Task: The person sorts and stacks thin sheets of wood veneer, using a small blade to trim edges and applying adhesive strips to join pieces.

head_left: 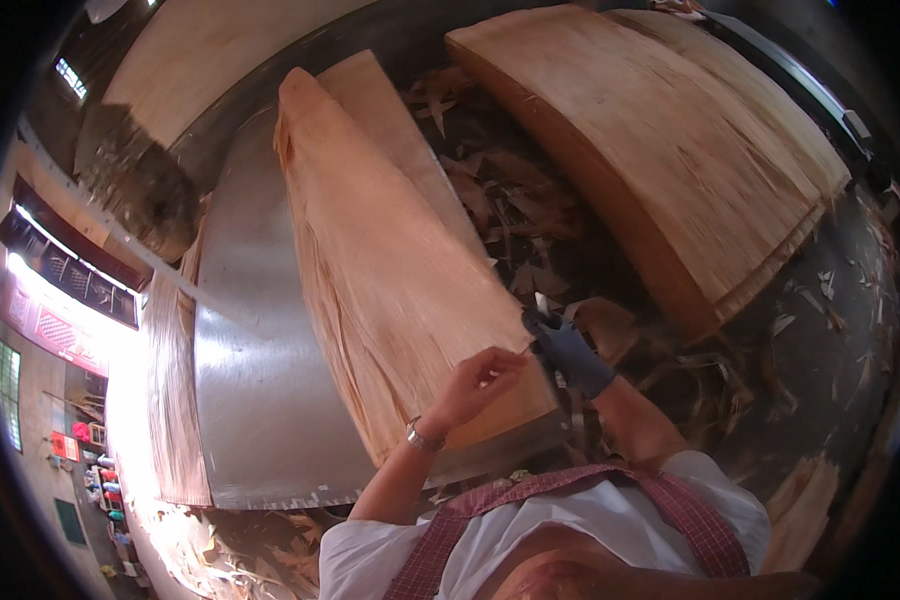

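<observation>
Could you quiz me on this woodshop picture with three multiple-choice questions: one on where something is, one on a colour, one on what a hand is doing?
1. Where does the nearest veneer stack lie?
A. on a metal table
B. in a basket
C. on a shelf

2. What colour is the glove on the right hand?
A. yellow
B. dark blue-grey
C. white

3. What is the left hand doing?
A. hanging free
B. holding a hammer
C. touching the stack's top sheet

Answers: 1 A, the metal table shows beneath it. 2 B, the glove is dark. 3 C, fingers rest on the sheet's edge.
</observation>
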`<act>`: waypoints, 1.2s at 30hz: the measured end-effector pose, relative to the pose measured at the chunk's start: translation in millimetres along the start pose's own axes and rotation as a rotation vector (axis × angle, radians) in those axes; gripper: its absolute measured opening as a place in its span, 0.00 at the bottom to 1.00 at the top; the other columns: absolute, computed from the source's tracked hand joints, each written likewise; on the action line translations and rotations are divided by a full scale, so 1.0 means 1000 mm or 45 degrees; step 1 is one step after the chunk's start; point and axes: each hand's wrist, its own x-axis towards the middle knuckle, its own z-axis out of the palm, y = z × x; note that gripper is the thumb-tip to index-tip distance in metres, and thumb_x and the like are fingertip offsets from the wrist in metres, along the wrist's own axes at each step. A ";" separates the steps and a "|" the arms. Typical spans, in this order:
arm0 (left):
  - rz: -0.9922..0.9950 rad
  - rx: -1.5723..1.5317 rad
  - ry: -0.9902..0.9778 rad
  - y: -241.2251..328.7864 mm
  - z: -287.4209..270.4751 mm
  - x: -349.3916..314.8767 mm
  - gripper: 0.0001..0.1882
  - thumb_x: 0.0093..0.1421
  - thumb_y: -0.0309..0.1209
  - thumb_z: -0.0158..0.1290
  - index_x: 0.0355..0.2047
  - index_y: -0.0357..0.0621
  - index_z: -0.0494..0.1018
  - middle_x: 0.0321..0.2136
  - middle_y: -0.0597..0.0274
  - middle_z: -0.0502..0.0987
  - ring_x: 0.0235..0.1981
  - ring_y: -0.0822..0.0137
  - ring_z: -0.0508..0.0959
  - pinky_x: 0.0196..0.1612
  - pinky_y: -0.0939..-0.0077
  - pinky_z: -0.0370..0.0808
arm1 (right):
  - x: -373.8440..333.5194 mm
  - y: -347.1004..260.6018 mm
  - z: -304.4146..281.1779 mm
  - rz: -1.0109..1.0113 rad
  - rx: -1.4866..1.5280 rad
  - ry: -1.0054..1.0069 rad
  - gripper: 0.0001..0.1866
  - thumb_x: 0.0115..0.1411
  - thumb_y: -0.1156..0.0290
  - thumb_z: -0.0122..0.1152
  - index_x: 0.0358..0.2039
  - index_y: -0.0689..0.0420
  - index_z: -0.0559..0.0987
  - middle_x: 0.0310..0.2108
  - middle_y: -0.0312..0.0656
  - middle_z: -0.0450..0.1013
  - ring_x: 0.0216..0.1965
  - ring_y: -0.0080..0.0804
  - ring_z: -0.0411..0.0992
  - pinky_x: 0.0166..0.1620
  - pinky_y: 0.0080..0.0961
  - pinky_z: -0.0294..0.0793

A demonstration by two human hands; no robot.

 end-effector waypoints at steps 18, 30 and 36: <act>-0.276 -1.653 1.064 -0.180 0.304 0.130 0.46 0.58 0.65 0.44 0.65 0.44 0.50 0.63 0.52 0.58 0.62 0.48 0.61 0.57 0.33 0.59 | -0.027 -0.236 -0.602 -0.085 -0.166 0.395 0.22 0.56 0.51 0.65 0.47 0.49 0.77 0.17 0.32 0.67 0.12 0.18 0.60 0.15 0.19 0.57; 0.049 -1.440 1.938 -0.258 0.331 0.389 0.18 0.64 0.47 0.46 0.43 0.49 0.73 0.43 0.64 0.77 0.41 0.65 0.76 0.39 0.69 0.74 | 0.052 -0.349 -0.911 -0.240 -0.472 0.709 0.18 0.60 0.53 0.61 0.45 0.49 0.78 0.19 0.28 0.69 0.12 0.18 0.62 0.14 0.18 0.55; 0.022 -1.281 1.843 -0.182 0.399 0.475 0.16 0.64 0.42 0.50 0.45 0.45 0.73 0.39 0.65 0.79 0.38 0.66 0.79 0.37 0.70 0.78 | 0.073 -0.409 -1.015 -0.296 -0.546 0.720 0.22 0.59 0.54 0.62 0.49 0.53 0.78 0.16 0.30 0.66 0.11 0.18 0.62 0.13 0.19 0.57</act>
